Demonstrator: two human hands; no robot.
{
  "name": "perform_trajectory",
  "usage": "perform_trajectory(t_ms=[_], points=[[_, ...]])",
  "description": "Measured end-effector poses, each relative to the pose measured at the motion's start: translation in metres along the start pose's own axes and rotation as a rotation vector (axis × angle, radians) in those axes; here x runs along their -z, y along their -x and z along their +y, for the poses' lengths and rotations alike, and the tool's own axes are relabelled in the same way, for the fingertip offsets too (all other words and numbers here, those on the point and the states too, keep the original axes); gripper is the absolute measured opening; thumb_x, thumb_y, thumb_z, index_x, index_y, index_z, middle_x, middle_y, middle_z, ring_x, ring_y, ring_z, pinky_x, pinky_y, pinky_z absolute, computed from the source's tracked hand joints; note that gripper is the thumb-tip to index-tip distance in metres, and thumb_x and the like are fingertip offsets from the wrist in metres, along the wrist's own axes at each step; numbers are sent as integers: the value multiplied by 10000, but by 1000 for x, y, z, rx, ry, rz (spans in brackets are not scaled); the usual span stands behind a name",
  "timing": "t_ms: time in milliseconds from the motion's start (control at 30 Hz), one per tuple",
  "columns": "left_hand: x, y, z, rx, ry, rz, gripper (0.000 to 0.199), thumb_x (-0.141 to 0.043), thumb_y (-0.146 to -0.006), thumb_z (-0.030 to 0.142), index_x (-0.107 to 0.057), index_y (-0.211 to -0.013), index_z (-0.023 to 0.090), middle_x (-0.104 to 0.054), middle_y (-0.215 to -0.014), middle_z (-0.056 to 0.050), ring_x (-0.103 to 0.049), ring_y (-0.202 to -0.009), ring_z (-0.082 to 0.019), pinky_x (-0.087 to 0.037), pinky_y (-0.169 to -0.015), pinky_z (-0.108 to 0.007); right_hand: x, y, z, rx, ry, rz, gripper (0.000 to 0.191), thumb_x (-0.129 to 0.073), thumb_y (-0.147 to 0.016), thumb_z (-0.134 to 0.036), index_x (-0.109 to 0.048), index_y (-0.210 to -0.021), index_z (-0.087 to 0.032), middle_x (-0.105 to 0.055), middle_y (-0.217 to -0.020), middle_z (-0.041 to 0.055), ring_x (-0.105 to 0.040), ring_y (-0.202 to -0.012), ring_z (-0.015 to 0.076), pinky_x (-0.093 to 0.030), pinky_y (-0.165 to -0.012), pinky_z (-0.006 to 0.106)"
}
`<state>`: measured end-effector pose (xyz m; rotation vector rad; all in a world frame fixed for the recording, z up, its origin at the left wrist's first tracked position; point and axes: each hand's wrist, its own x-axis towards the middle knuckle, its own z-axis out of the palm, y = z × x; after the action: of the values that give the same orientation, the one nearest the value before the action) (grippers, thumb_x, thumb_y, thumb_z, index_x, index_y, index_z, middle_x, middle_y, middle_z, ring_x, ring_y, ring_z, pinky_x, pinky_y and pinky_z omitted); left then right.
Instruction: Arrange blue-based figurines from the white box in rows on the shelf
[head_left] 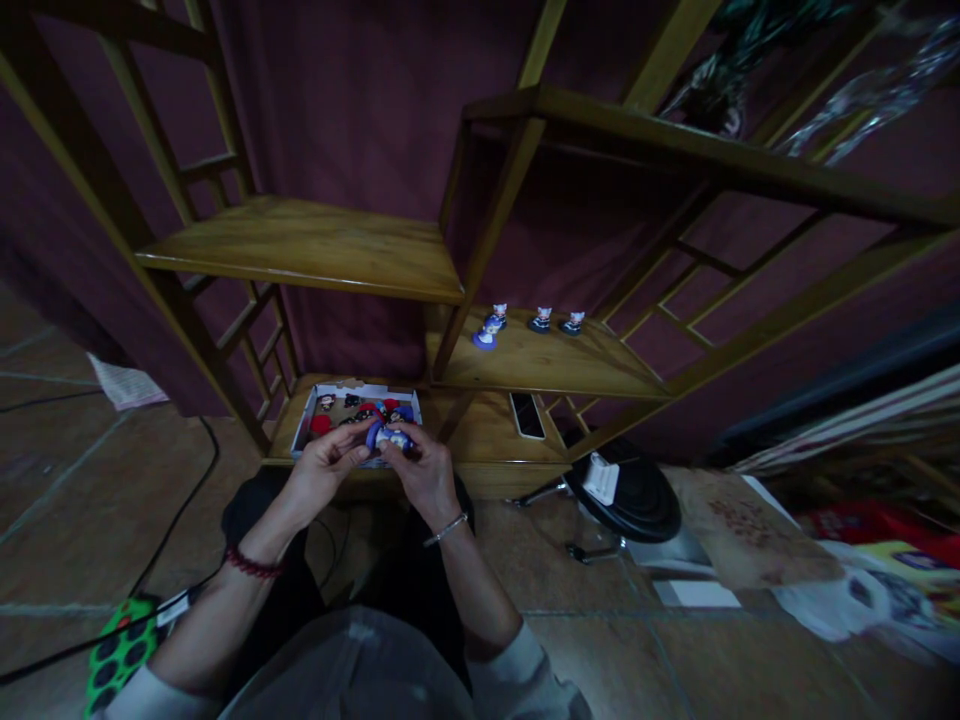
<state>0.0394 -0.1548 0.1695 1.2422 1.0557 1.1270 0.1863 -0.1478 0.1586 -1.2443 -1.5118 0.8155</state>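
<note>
Between my two hands, over the front right part of a white box, is a small purple and white figurine (393,438). My left hand (330,468) pinches its purple base from the left. My right hand (426,475) grips its white and purple body from the right. The white box (300,425) stands on the low wooden shelf and holds several red, black and blue figurines, some hidden behind my hands. On the raised shelf (555,365) at the right, a purple-based figurine (487,335) leans near three dark-based ones, among them a figurine (540,320) in the middle.
A phone (527,415) lies on the low shelf right of the box. An upper wooden shelf (300,240) overhangs the box. A black round stool (630,490) stands on the floor at the right. A cable and a green power strip (120,650) lie at the lower left.
</note>
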Motion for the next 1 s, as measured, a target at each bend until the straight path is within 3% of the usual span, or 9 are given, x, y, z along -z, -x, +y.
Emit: perform_trajectory(t_ms=[300, 700, 1000], points=[[-2, 2, 1, -8, 27, 4, 531, -649, -671, 400, -568, -1132, 149, -580, -1174, -113, -542, -1070, -250, -409, -938, -406, -2, 3, 2, -39, -18, 18, 251, -582, -731, -359, -649, -918, -205, -669, -831, 19, -618, -772, 166, -501, -683, 253], [0, 4, 1, -27, 37, 9, 513, -660, -665, 365, -573, -1117, 138, -560, -1199, -113, -515, -1105, -249, -375, -971, -406, -7, 4, -9, -177, -206, 5, 290, -600, -689, -392, -635, -872, -170, -641, -642, 1, -604, -525, 140, -516, -528, 246], [3, 5, 1, -30, 66, 2, 490, -675, -651, 349, -589, -1091, 150, -601, -1148, -96, -537, -1077, -242, -387, -960, -390, -8, 4, -16, -261, -306, 3, 292, -628, -648, -392, -628, -842, -173, -616, -598, -20, -592, -526, 134, -530, -540, 257]])
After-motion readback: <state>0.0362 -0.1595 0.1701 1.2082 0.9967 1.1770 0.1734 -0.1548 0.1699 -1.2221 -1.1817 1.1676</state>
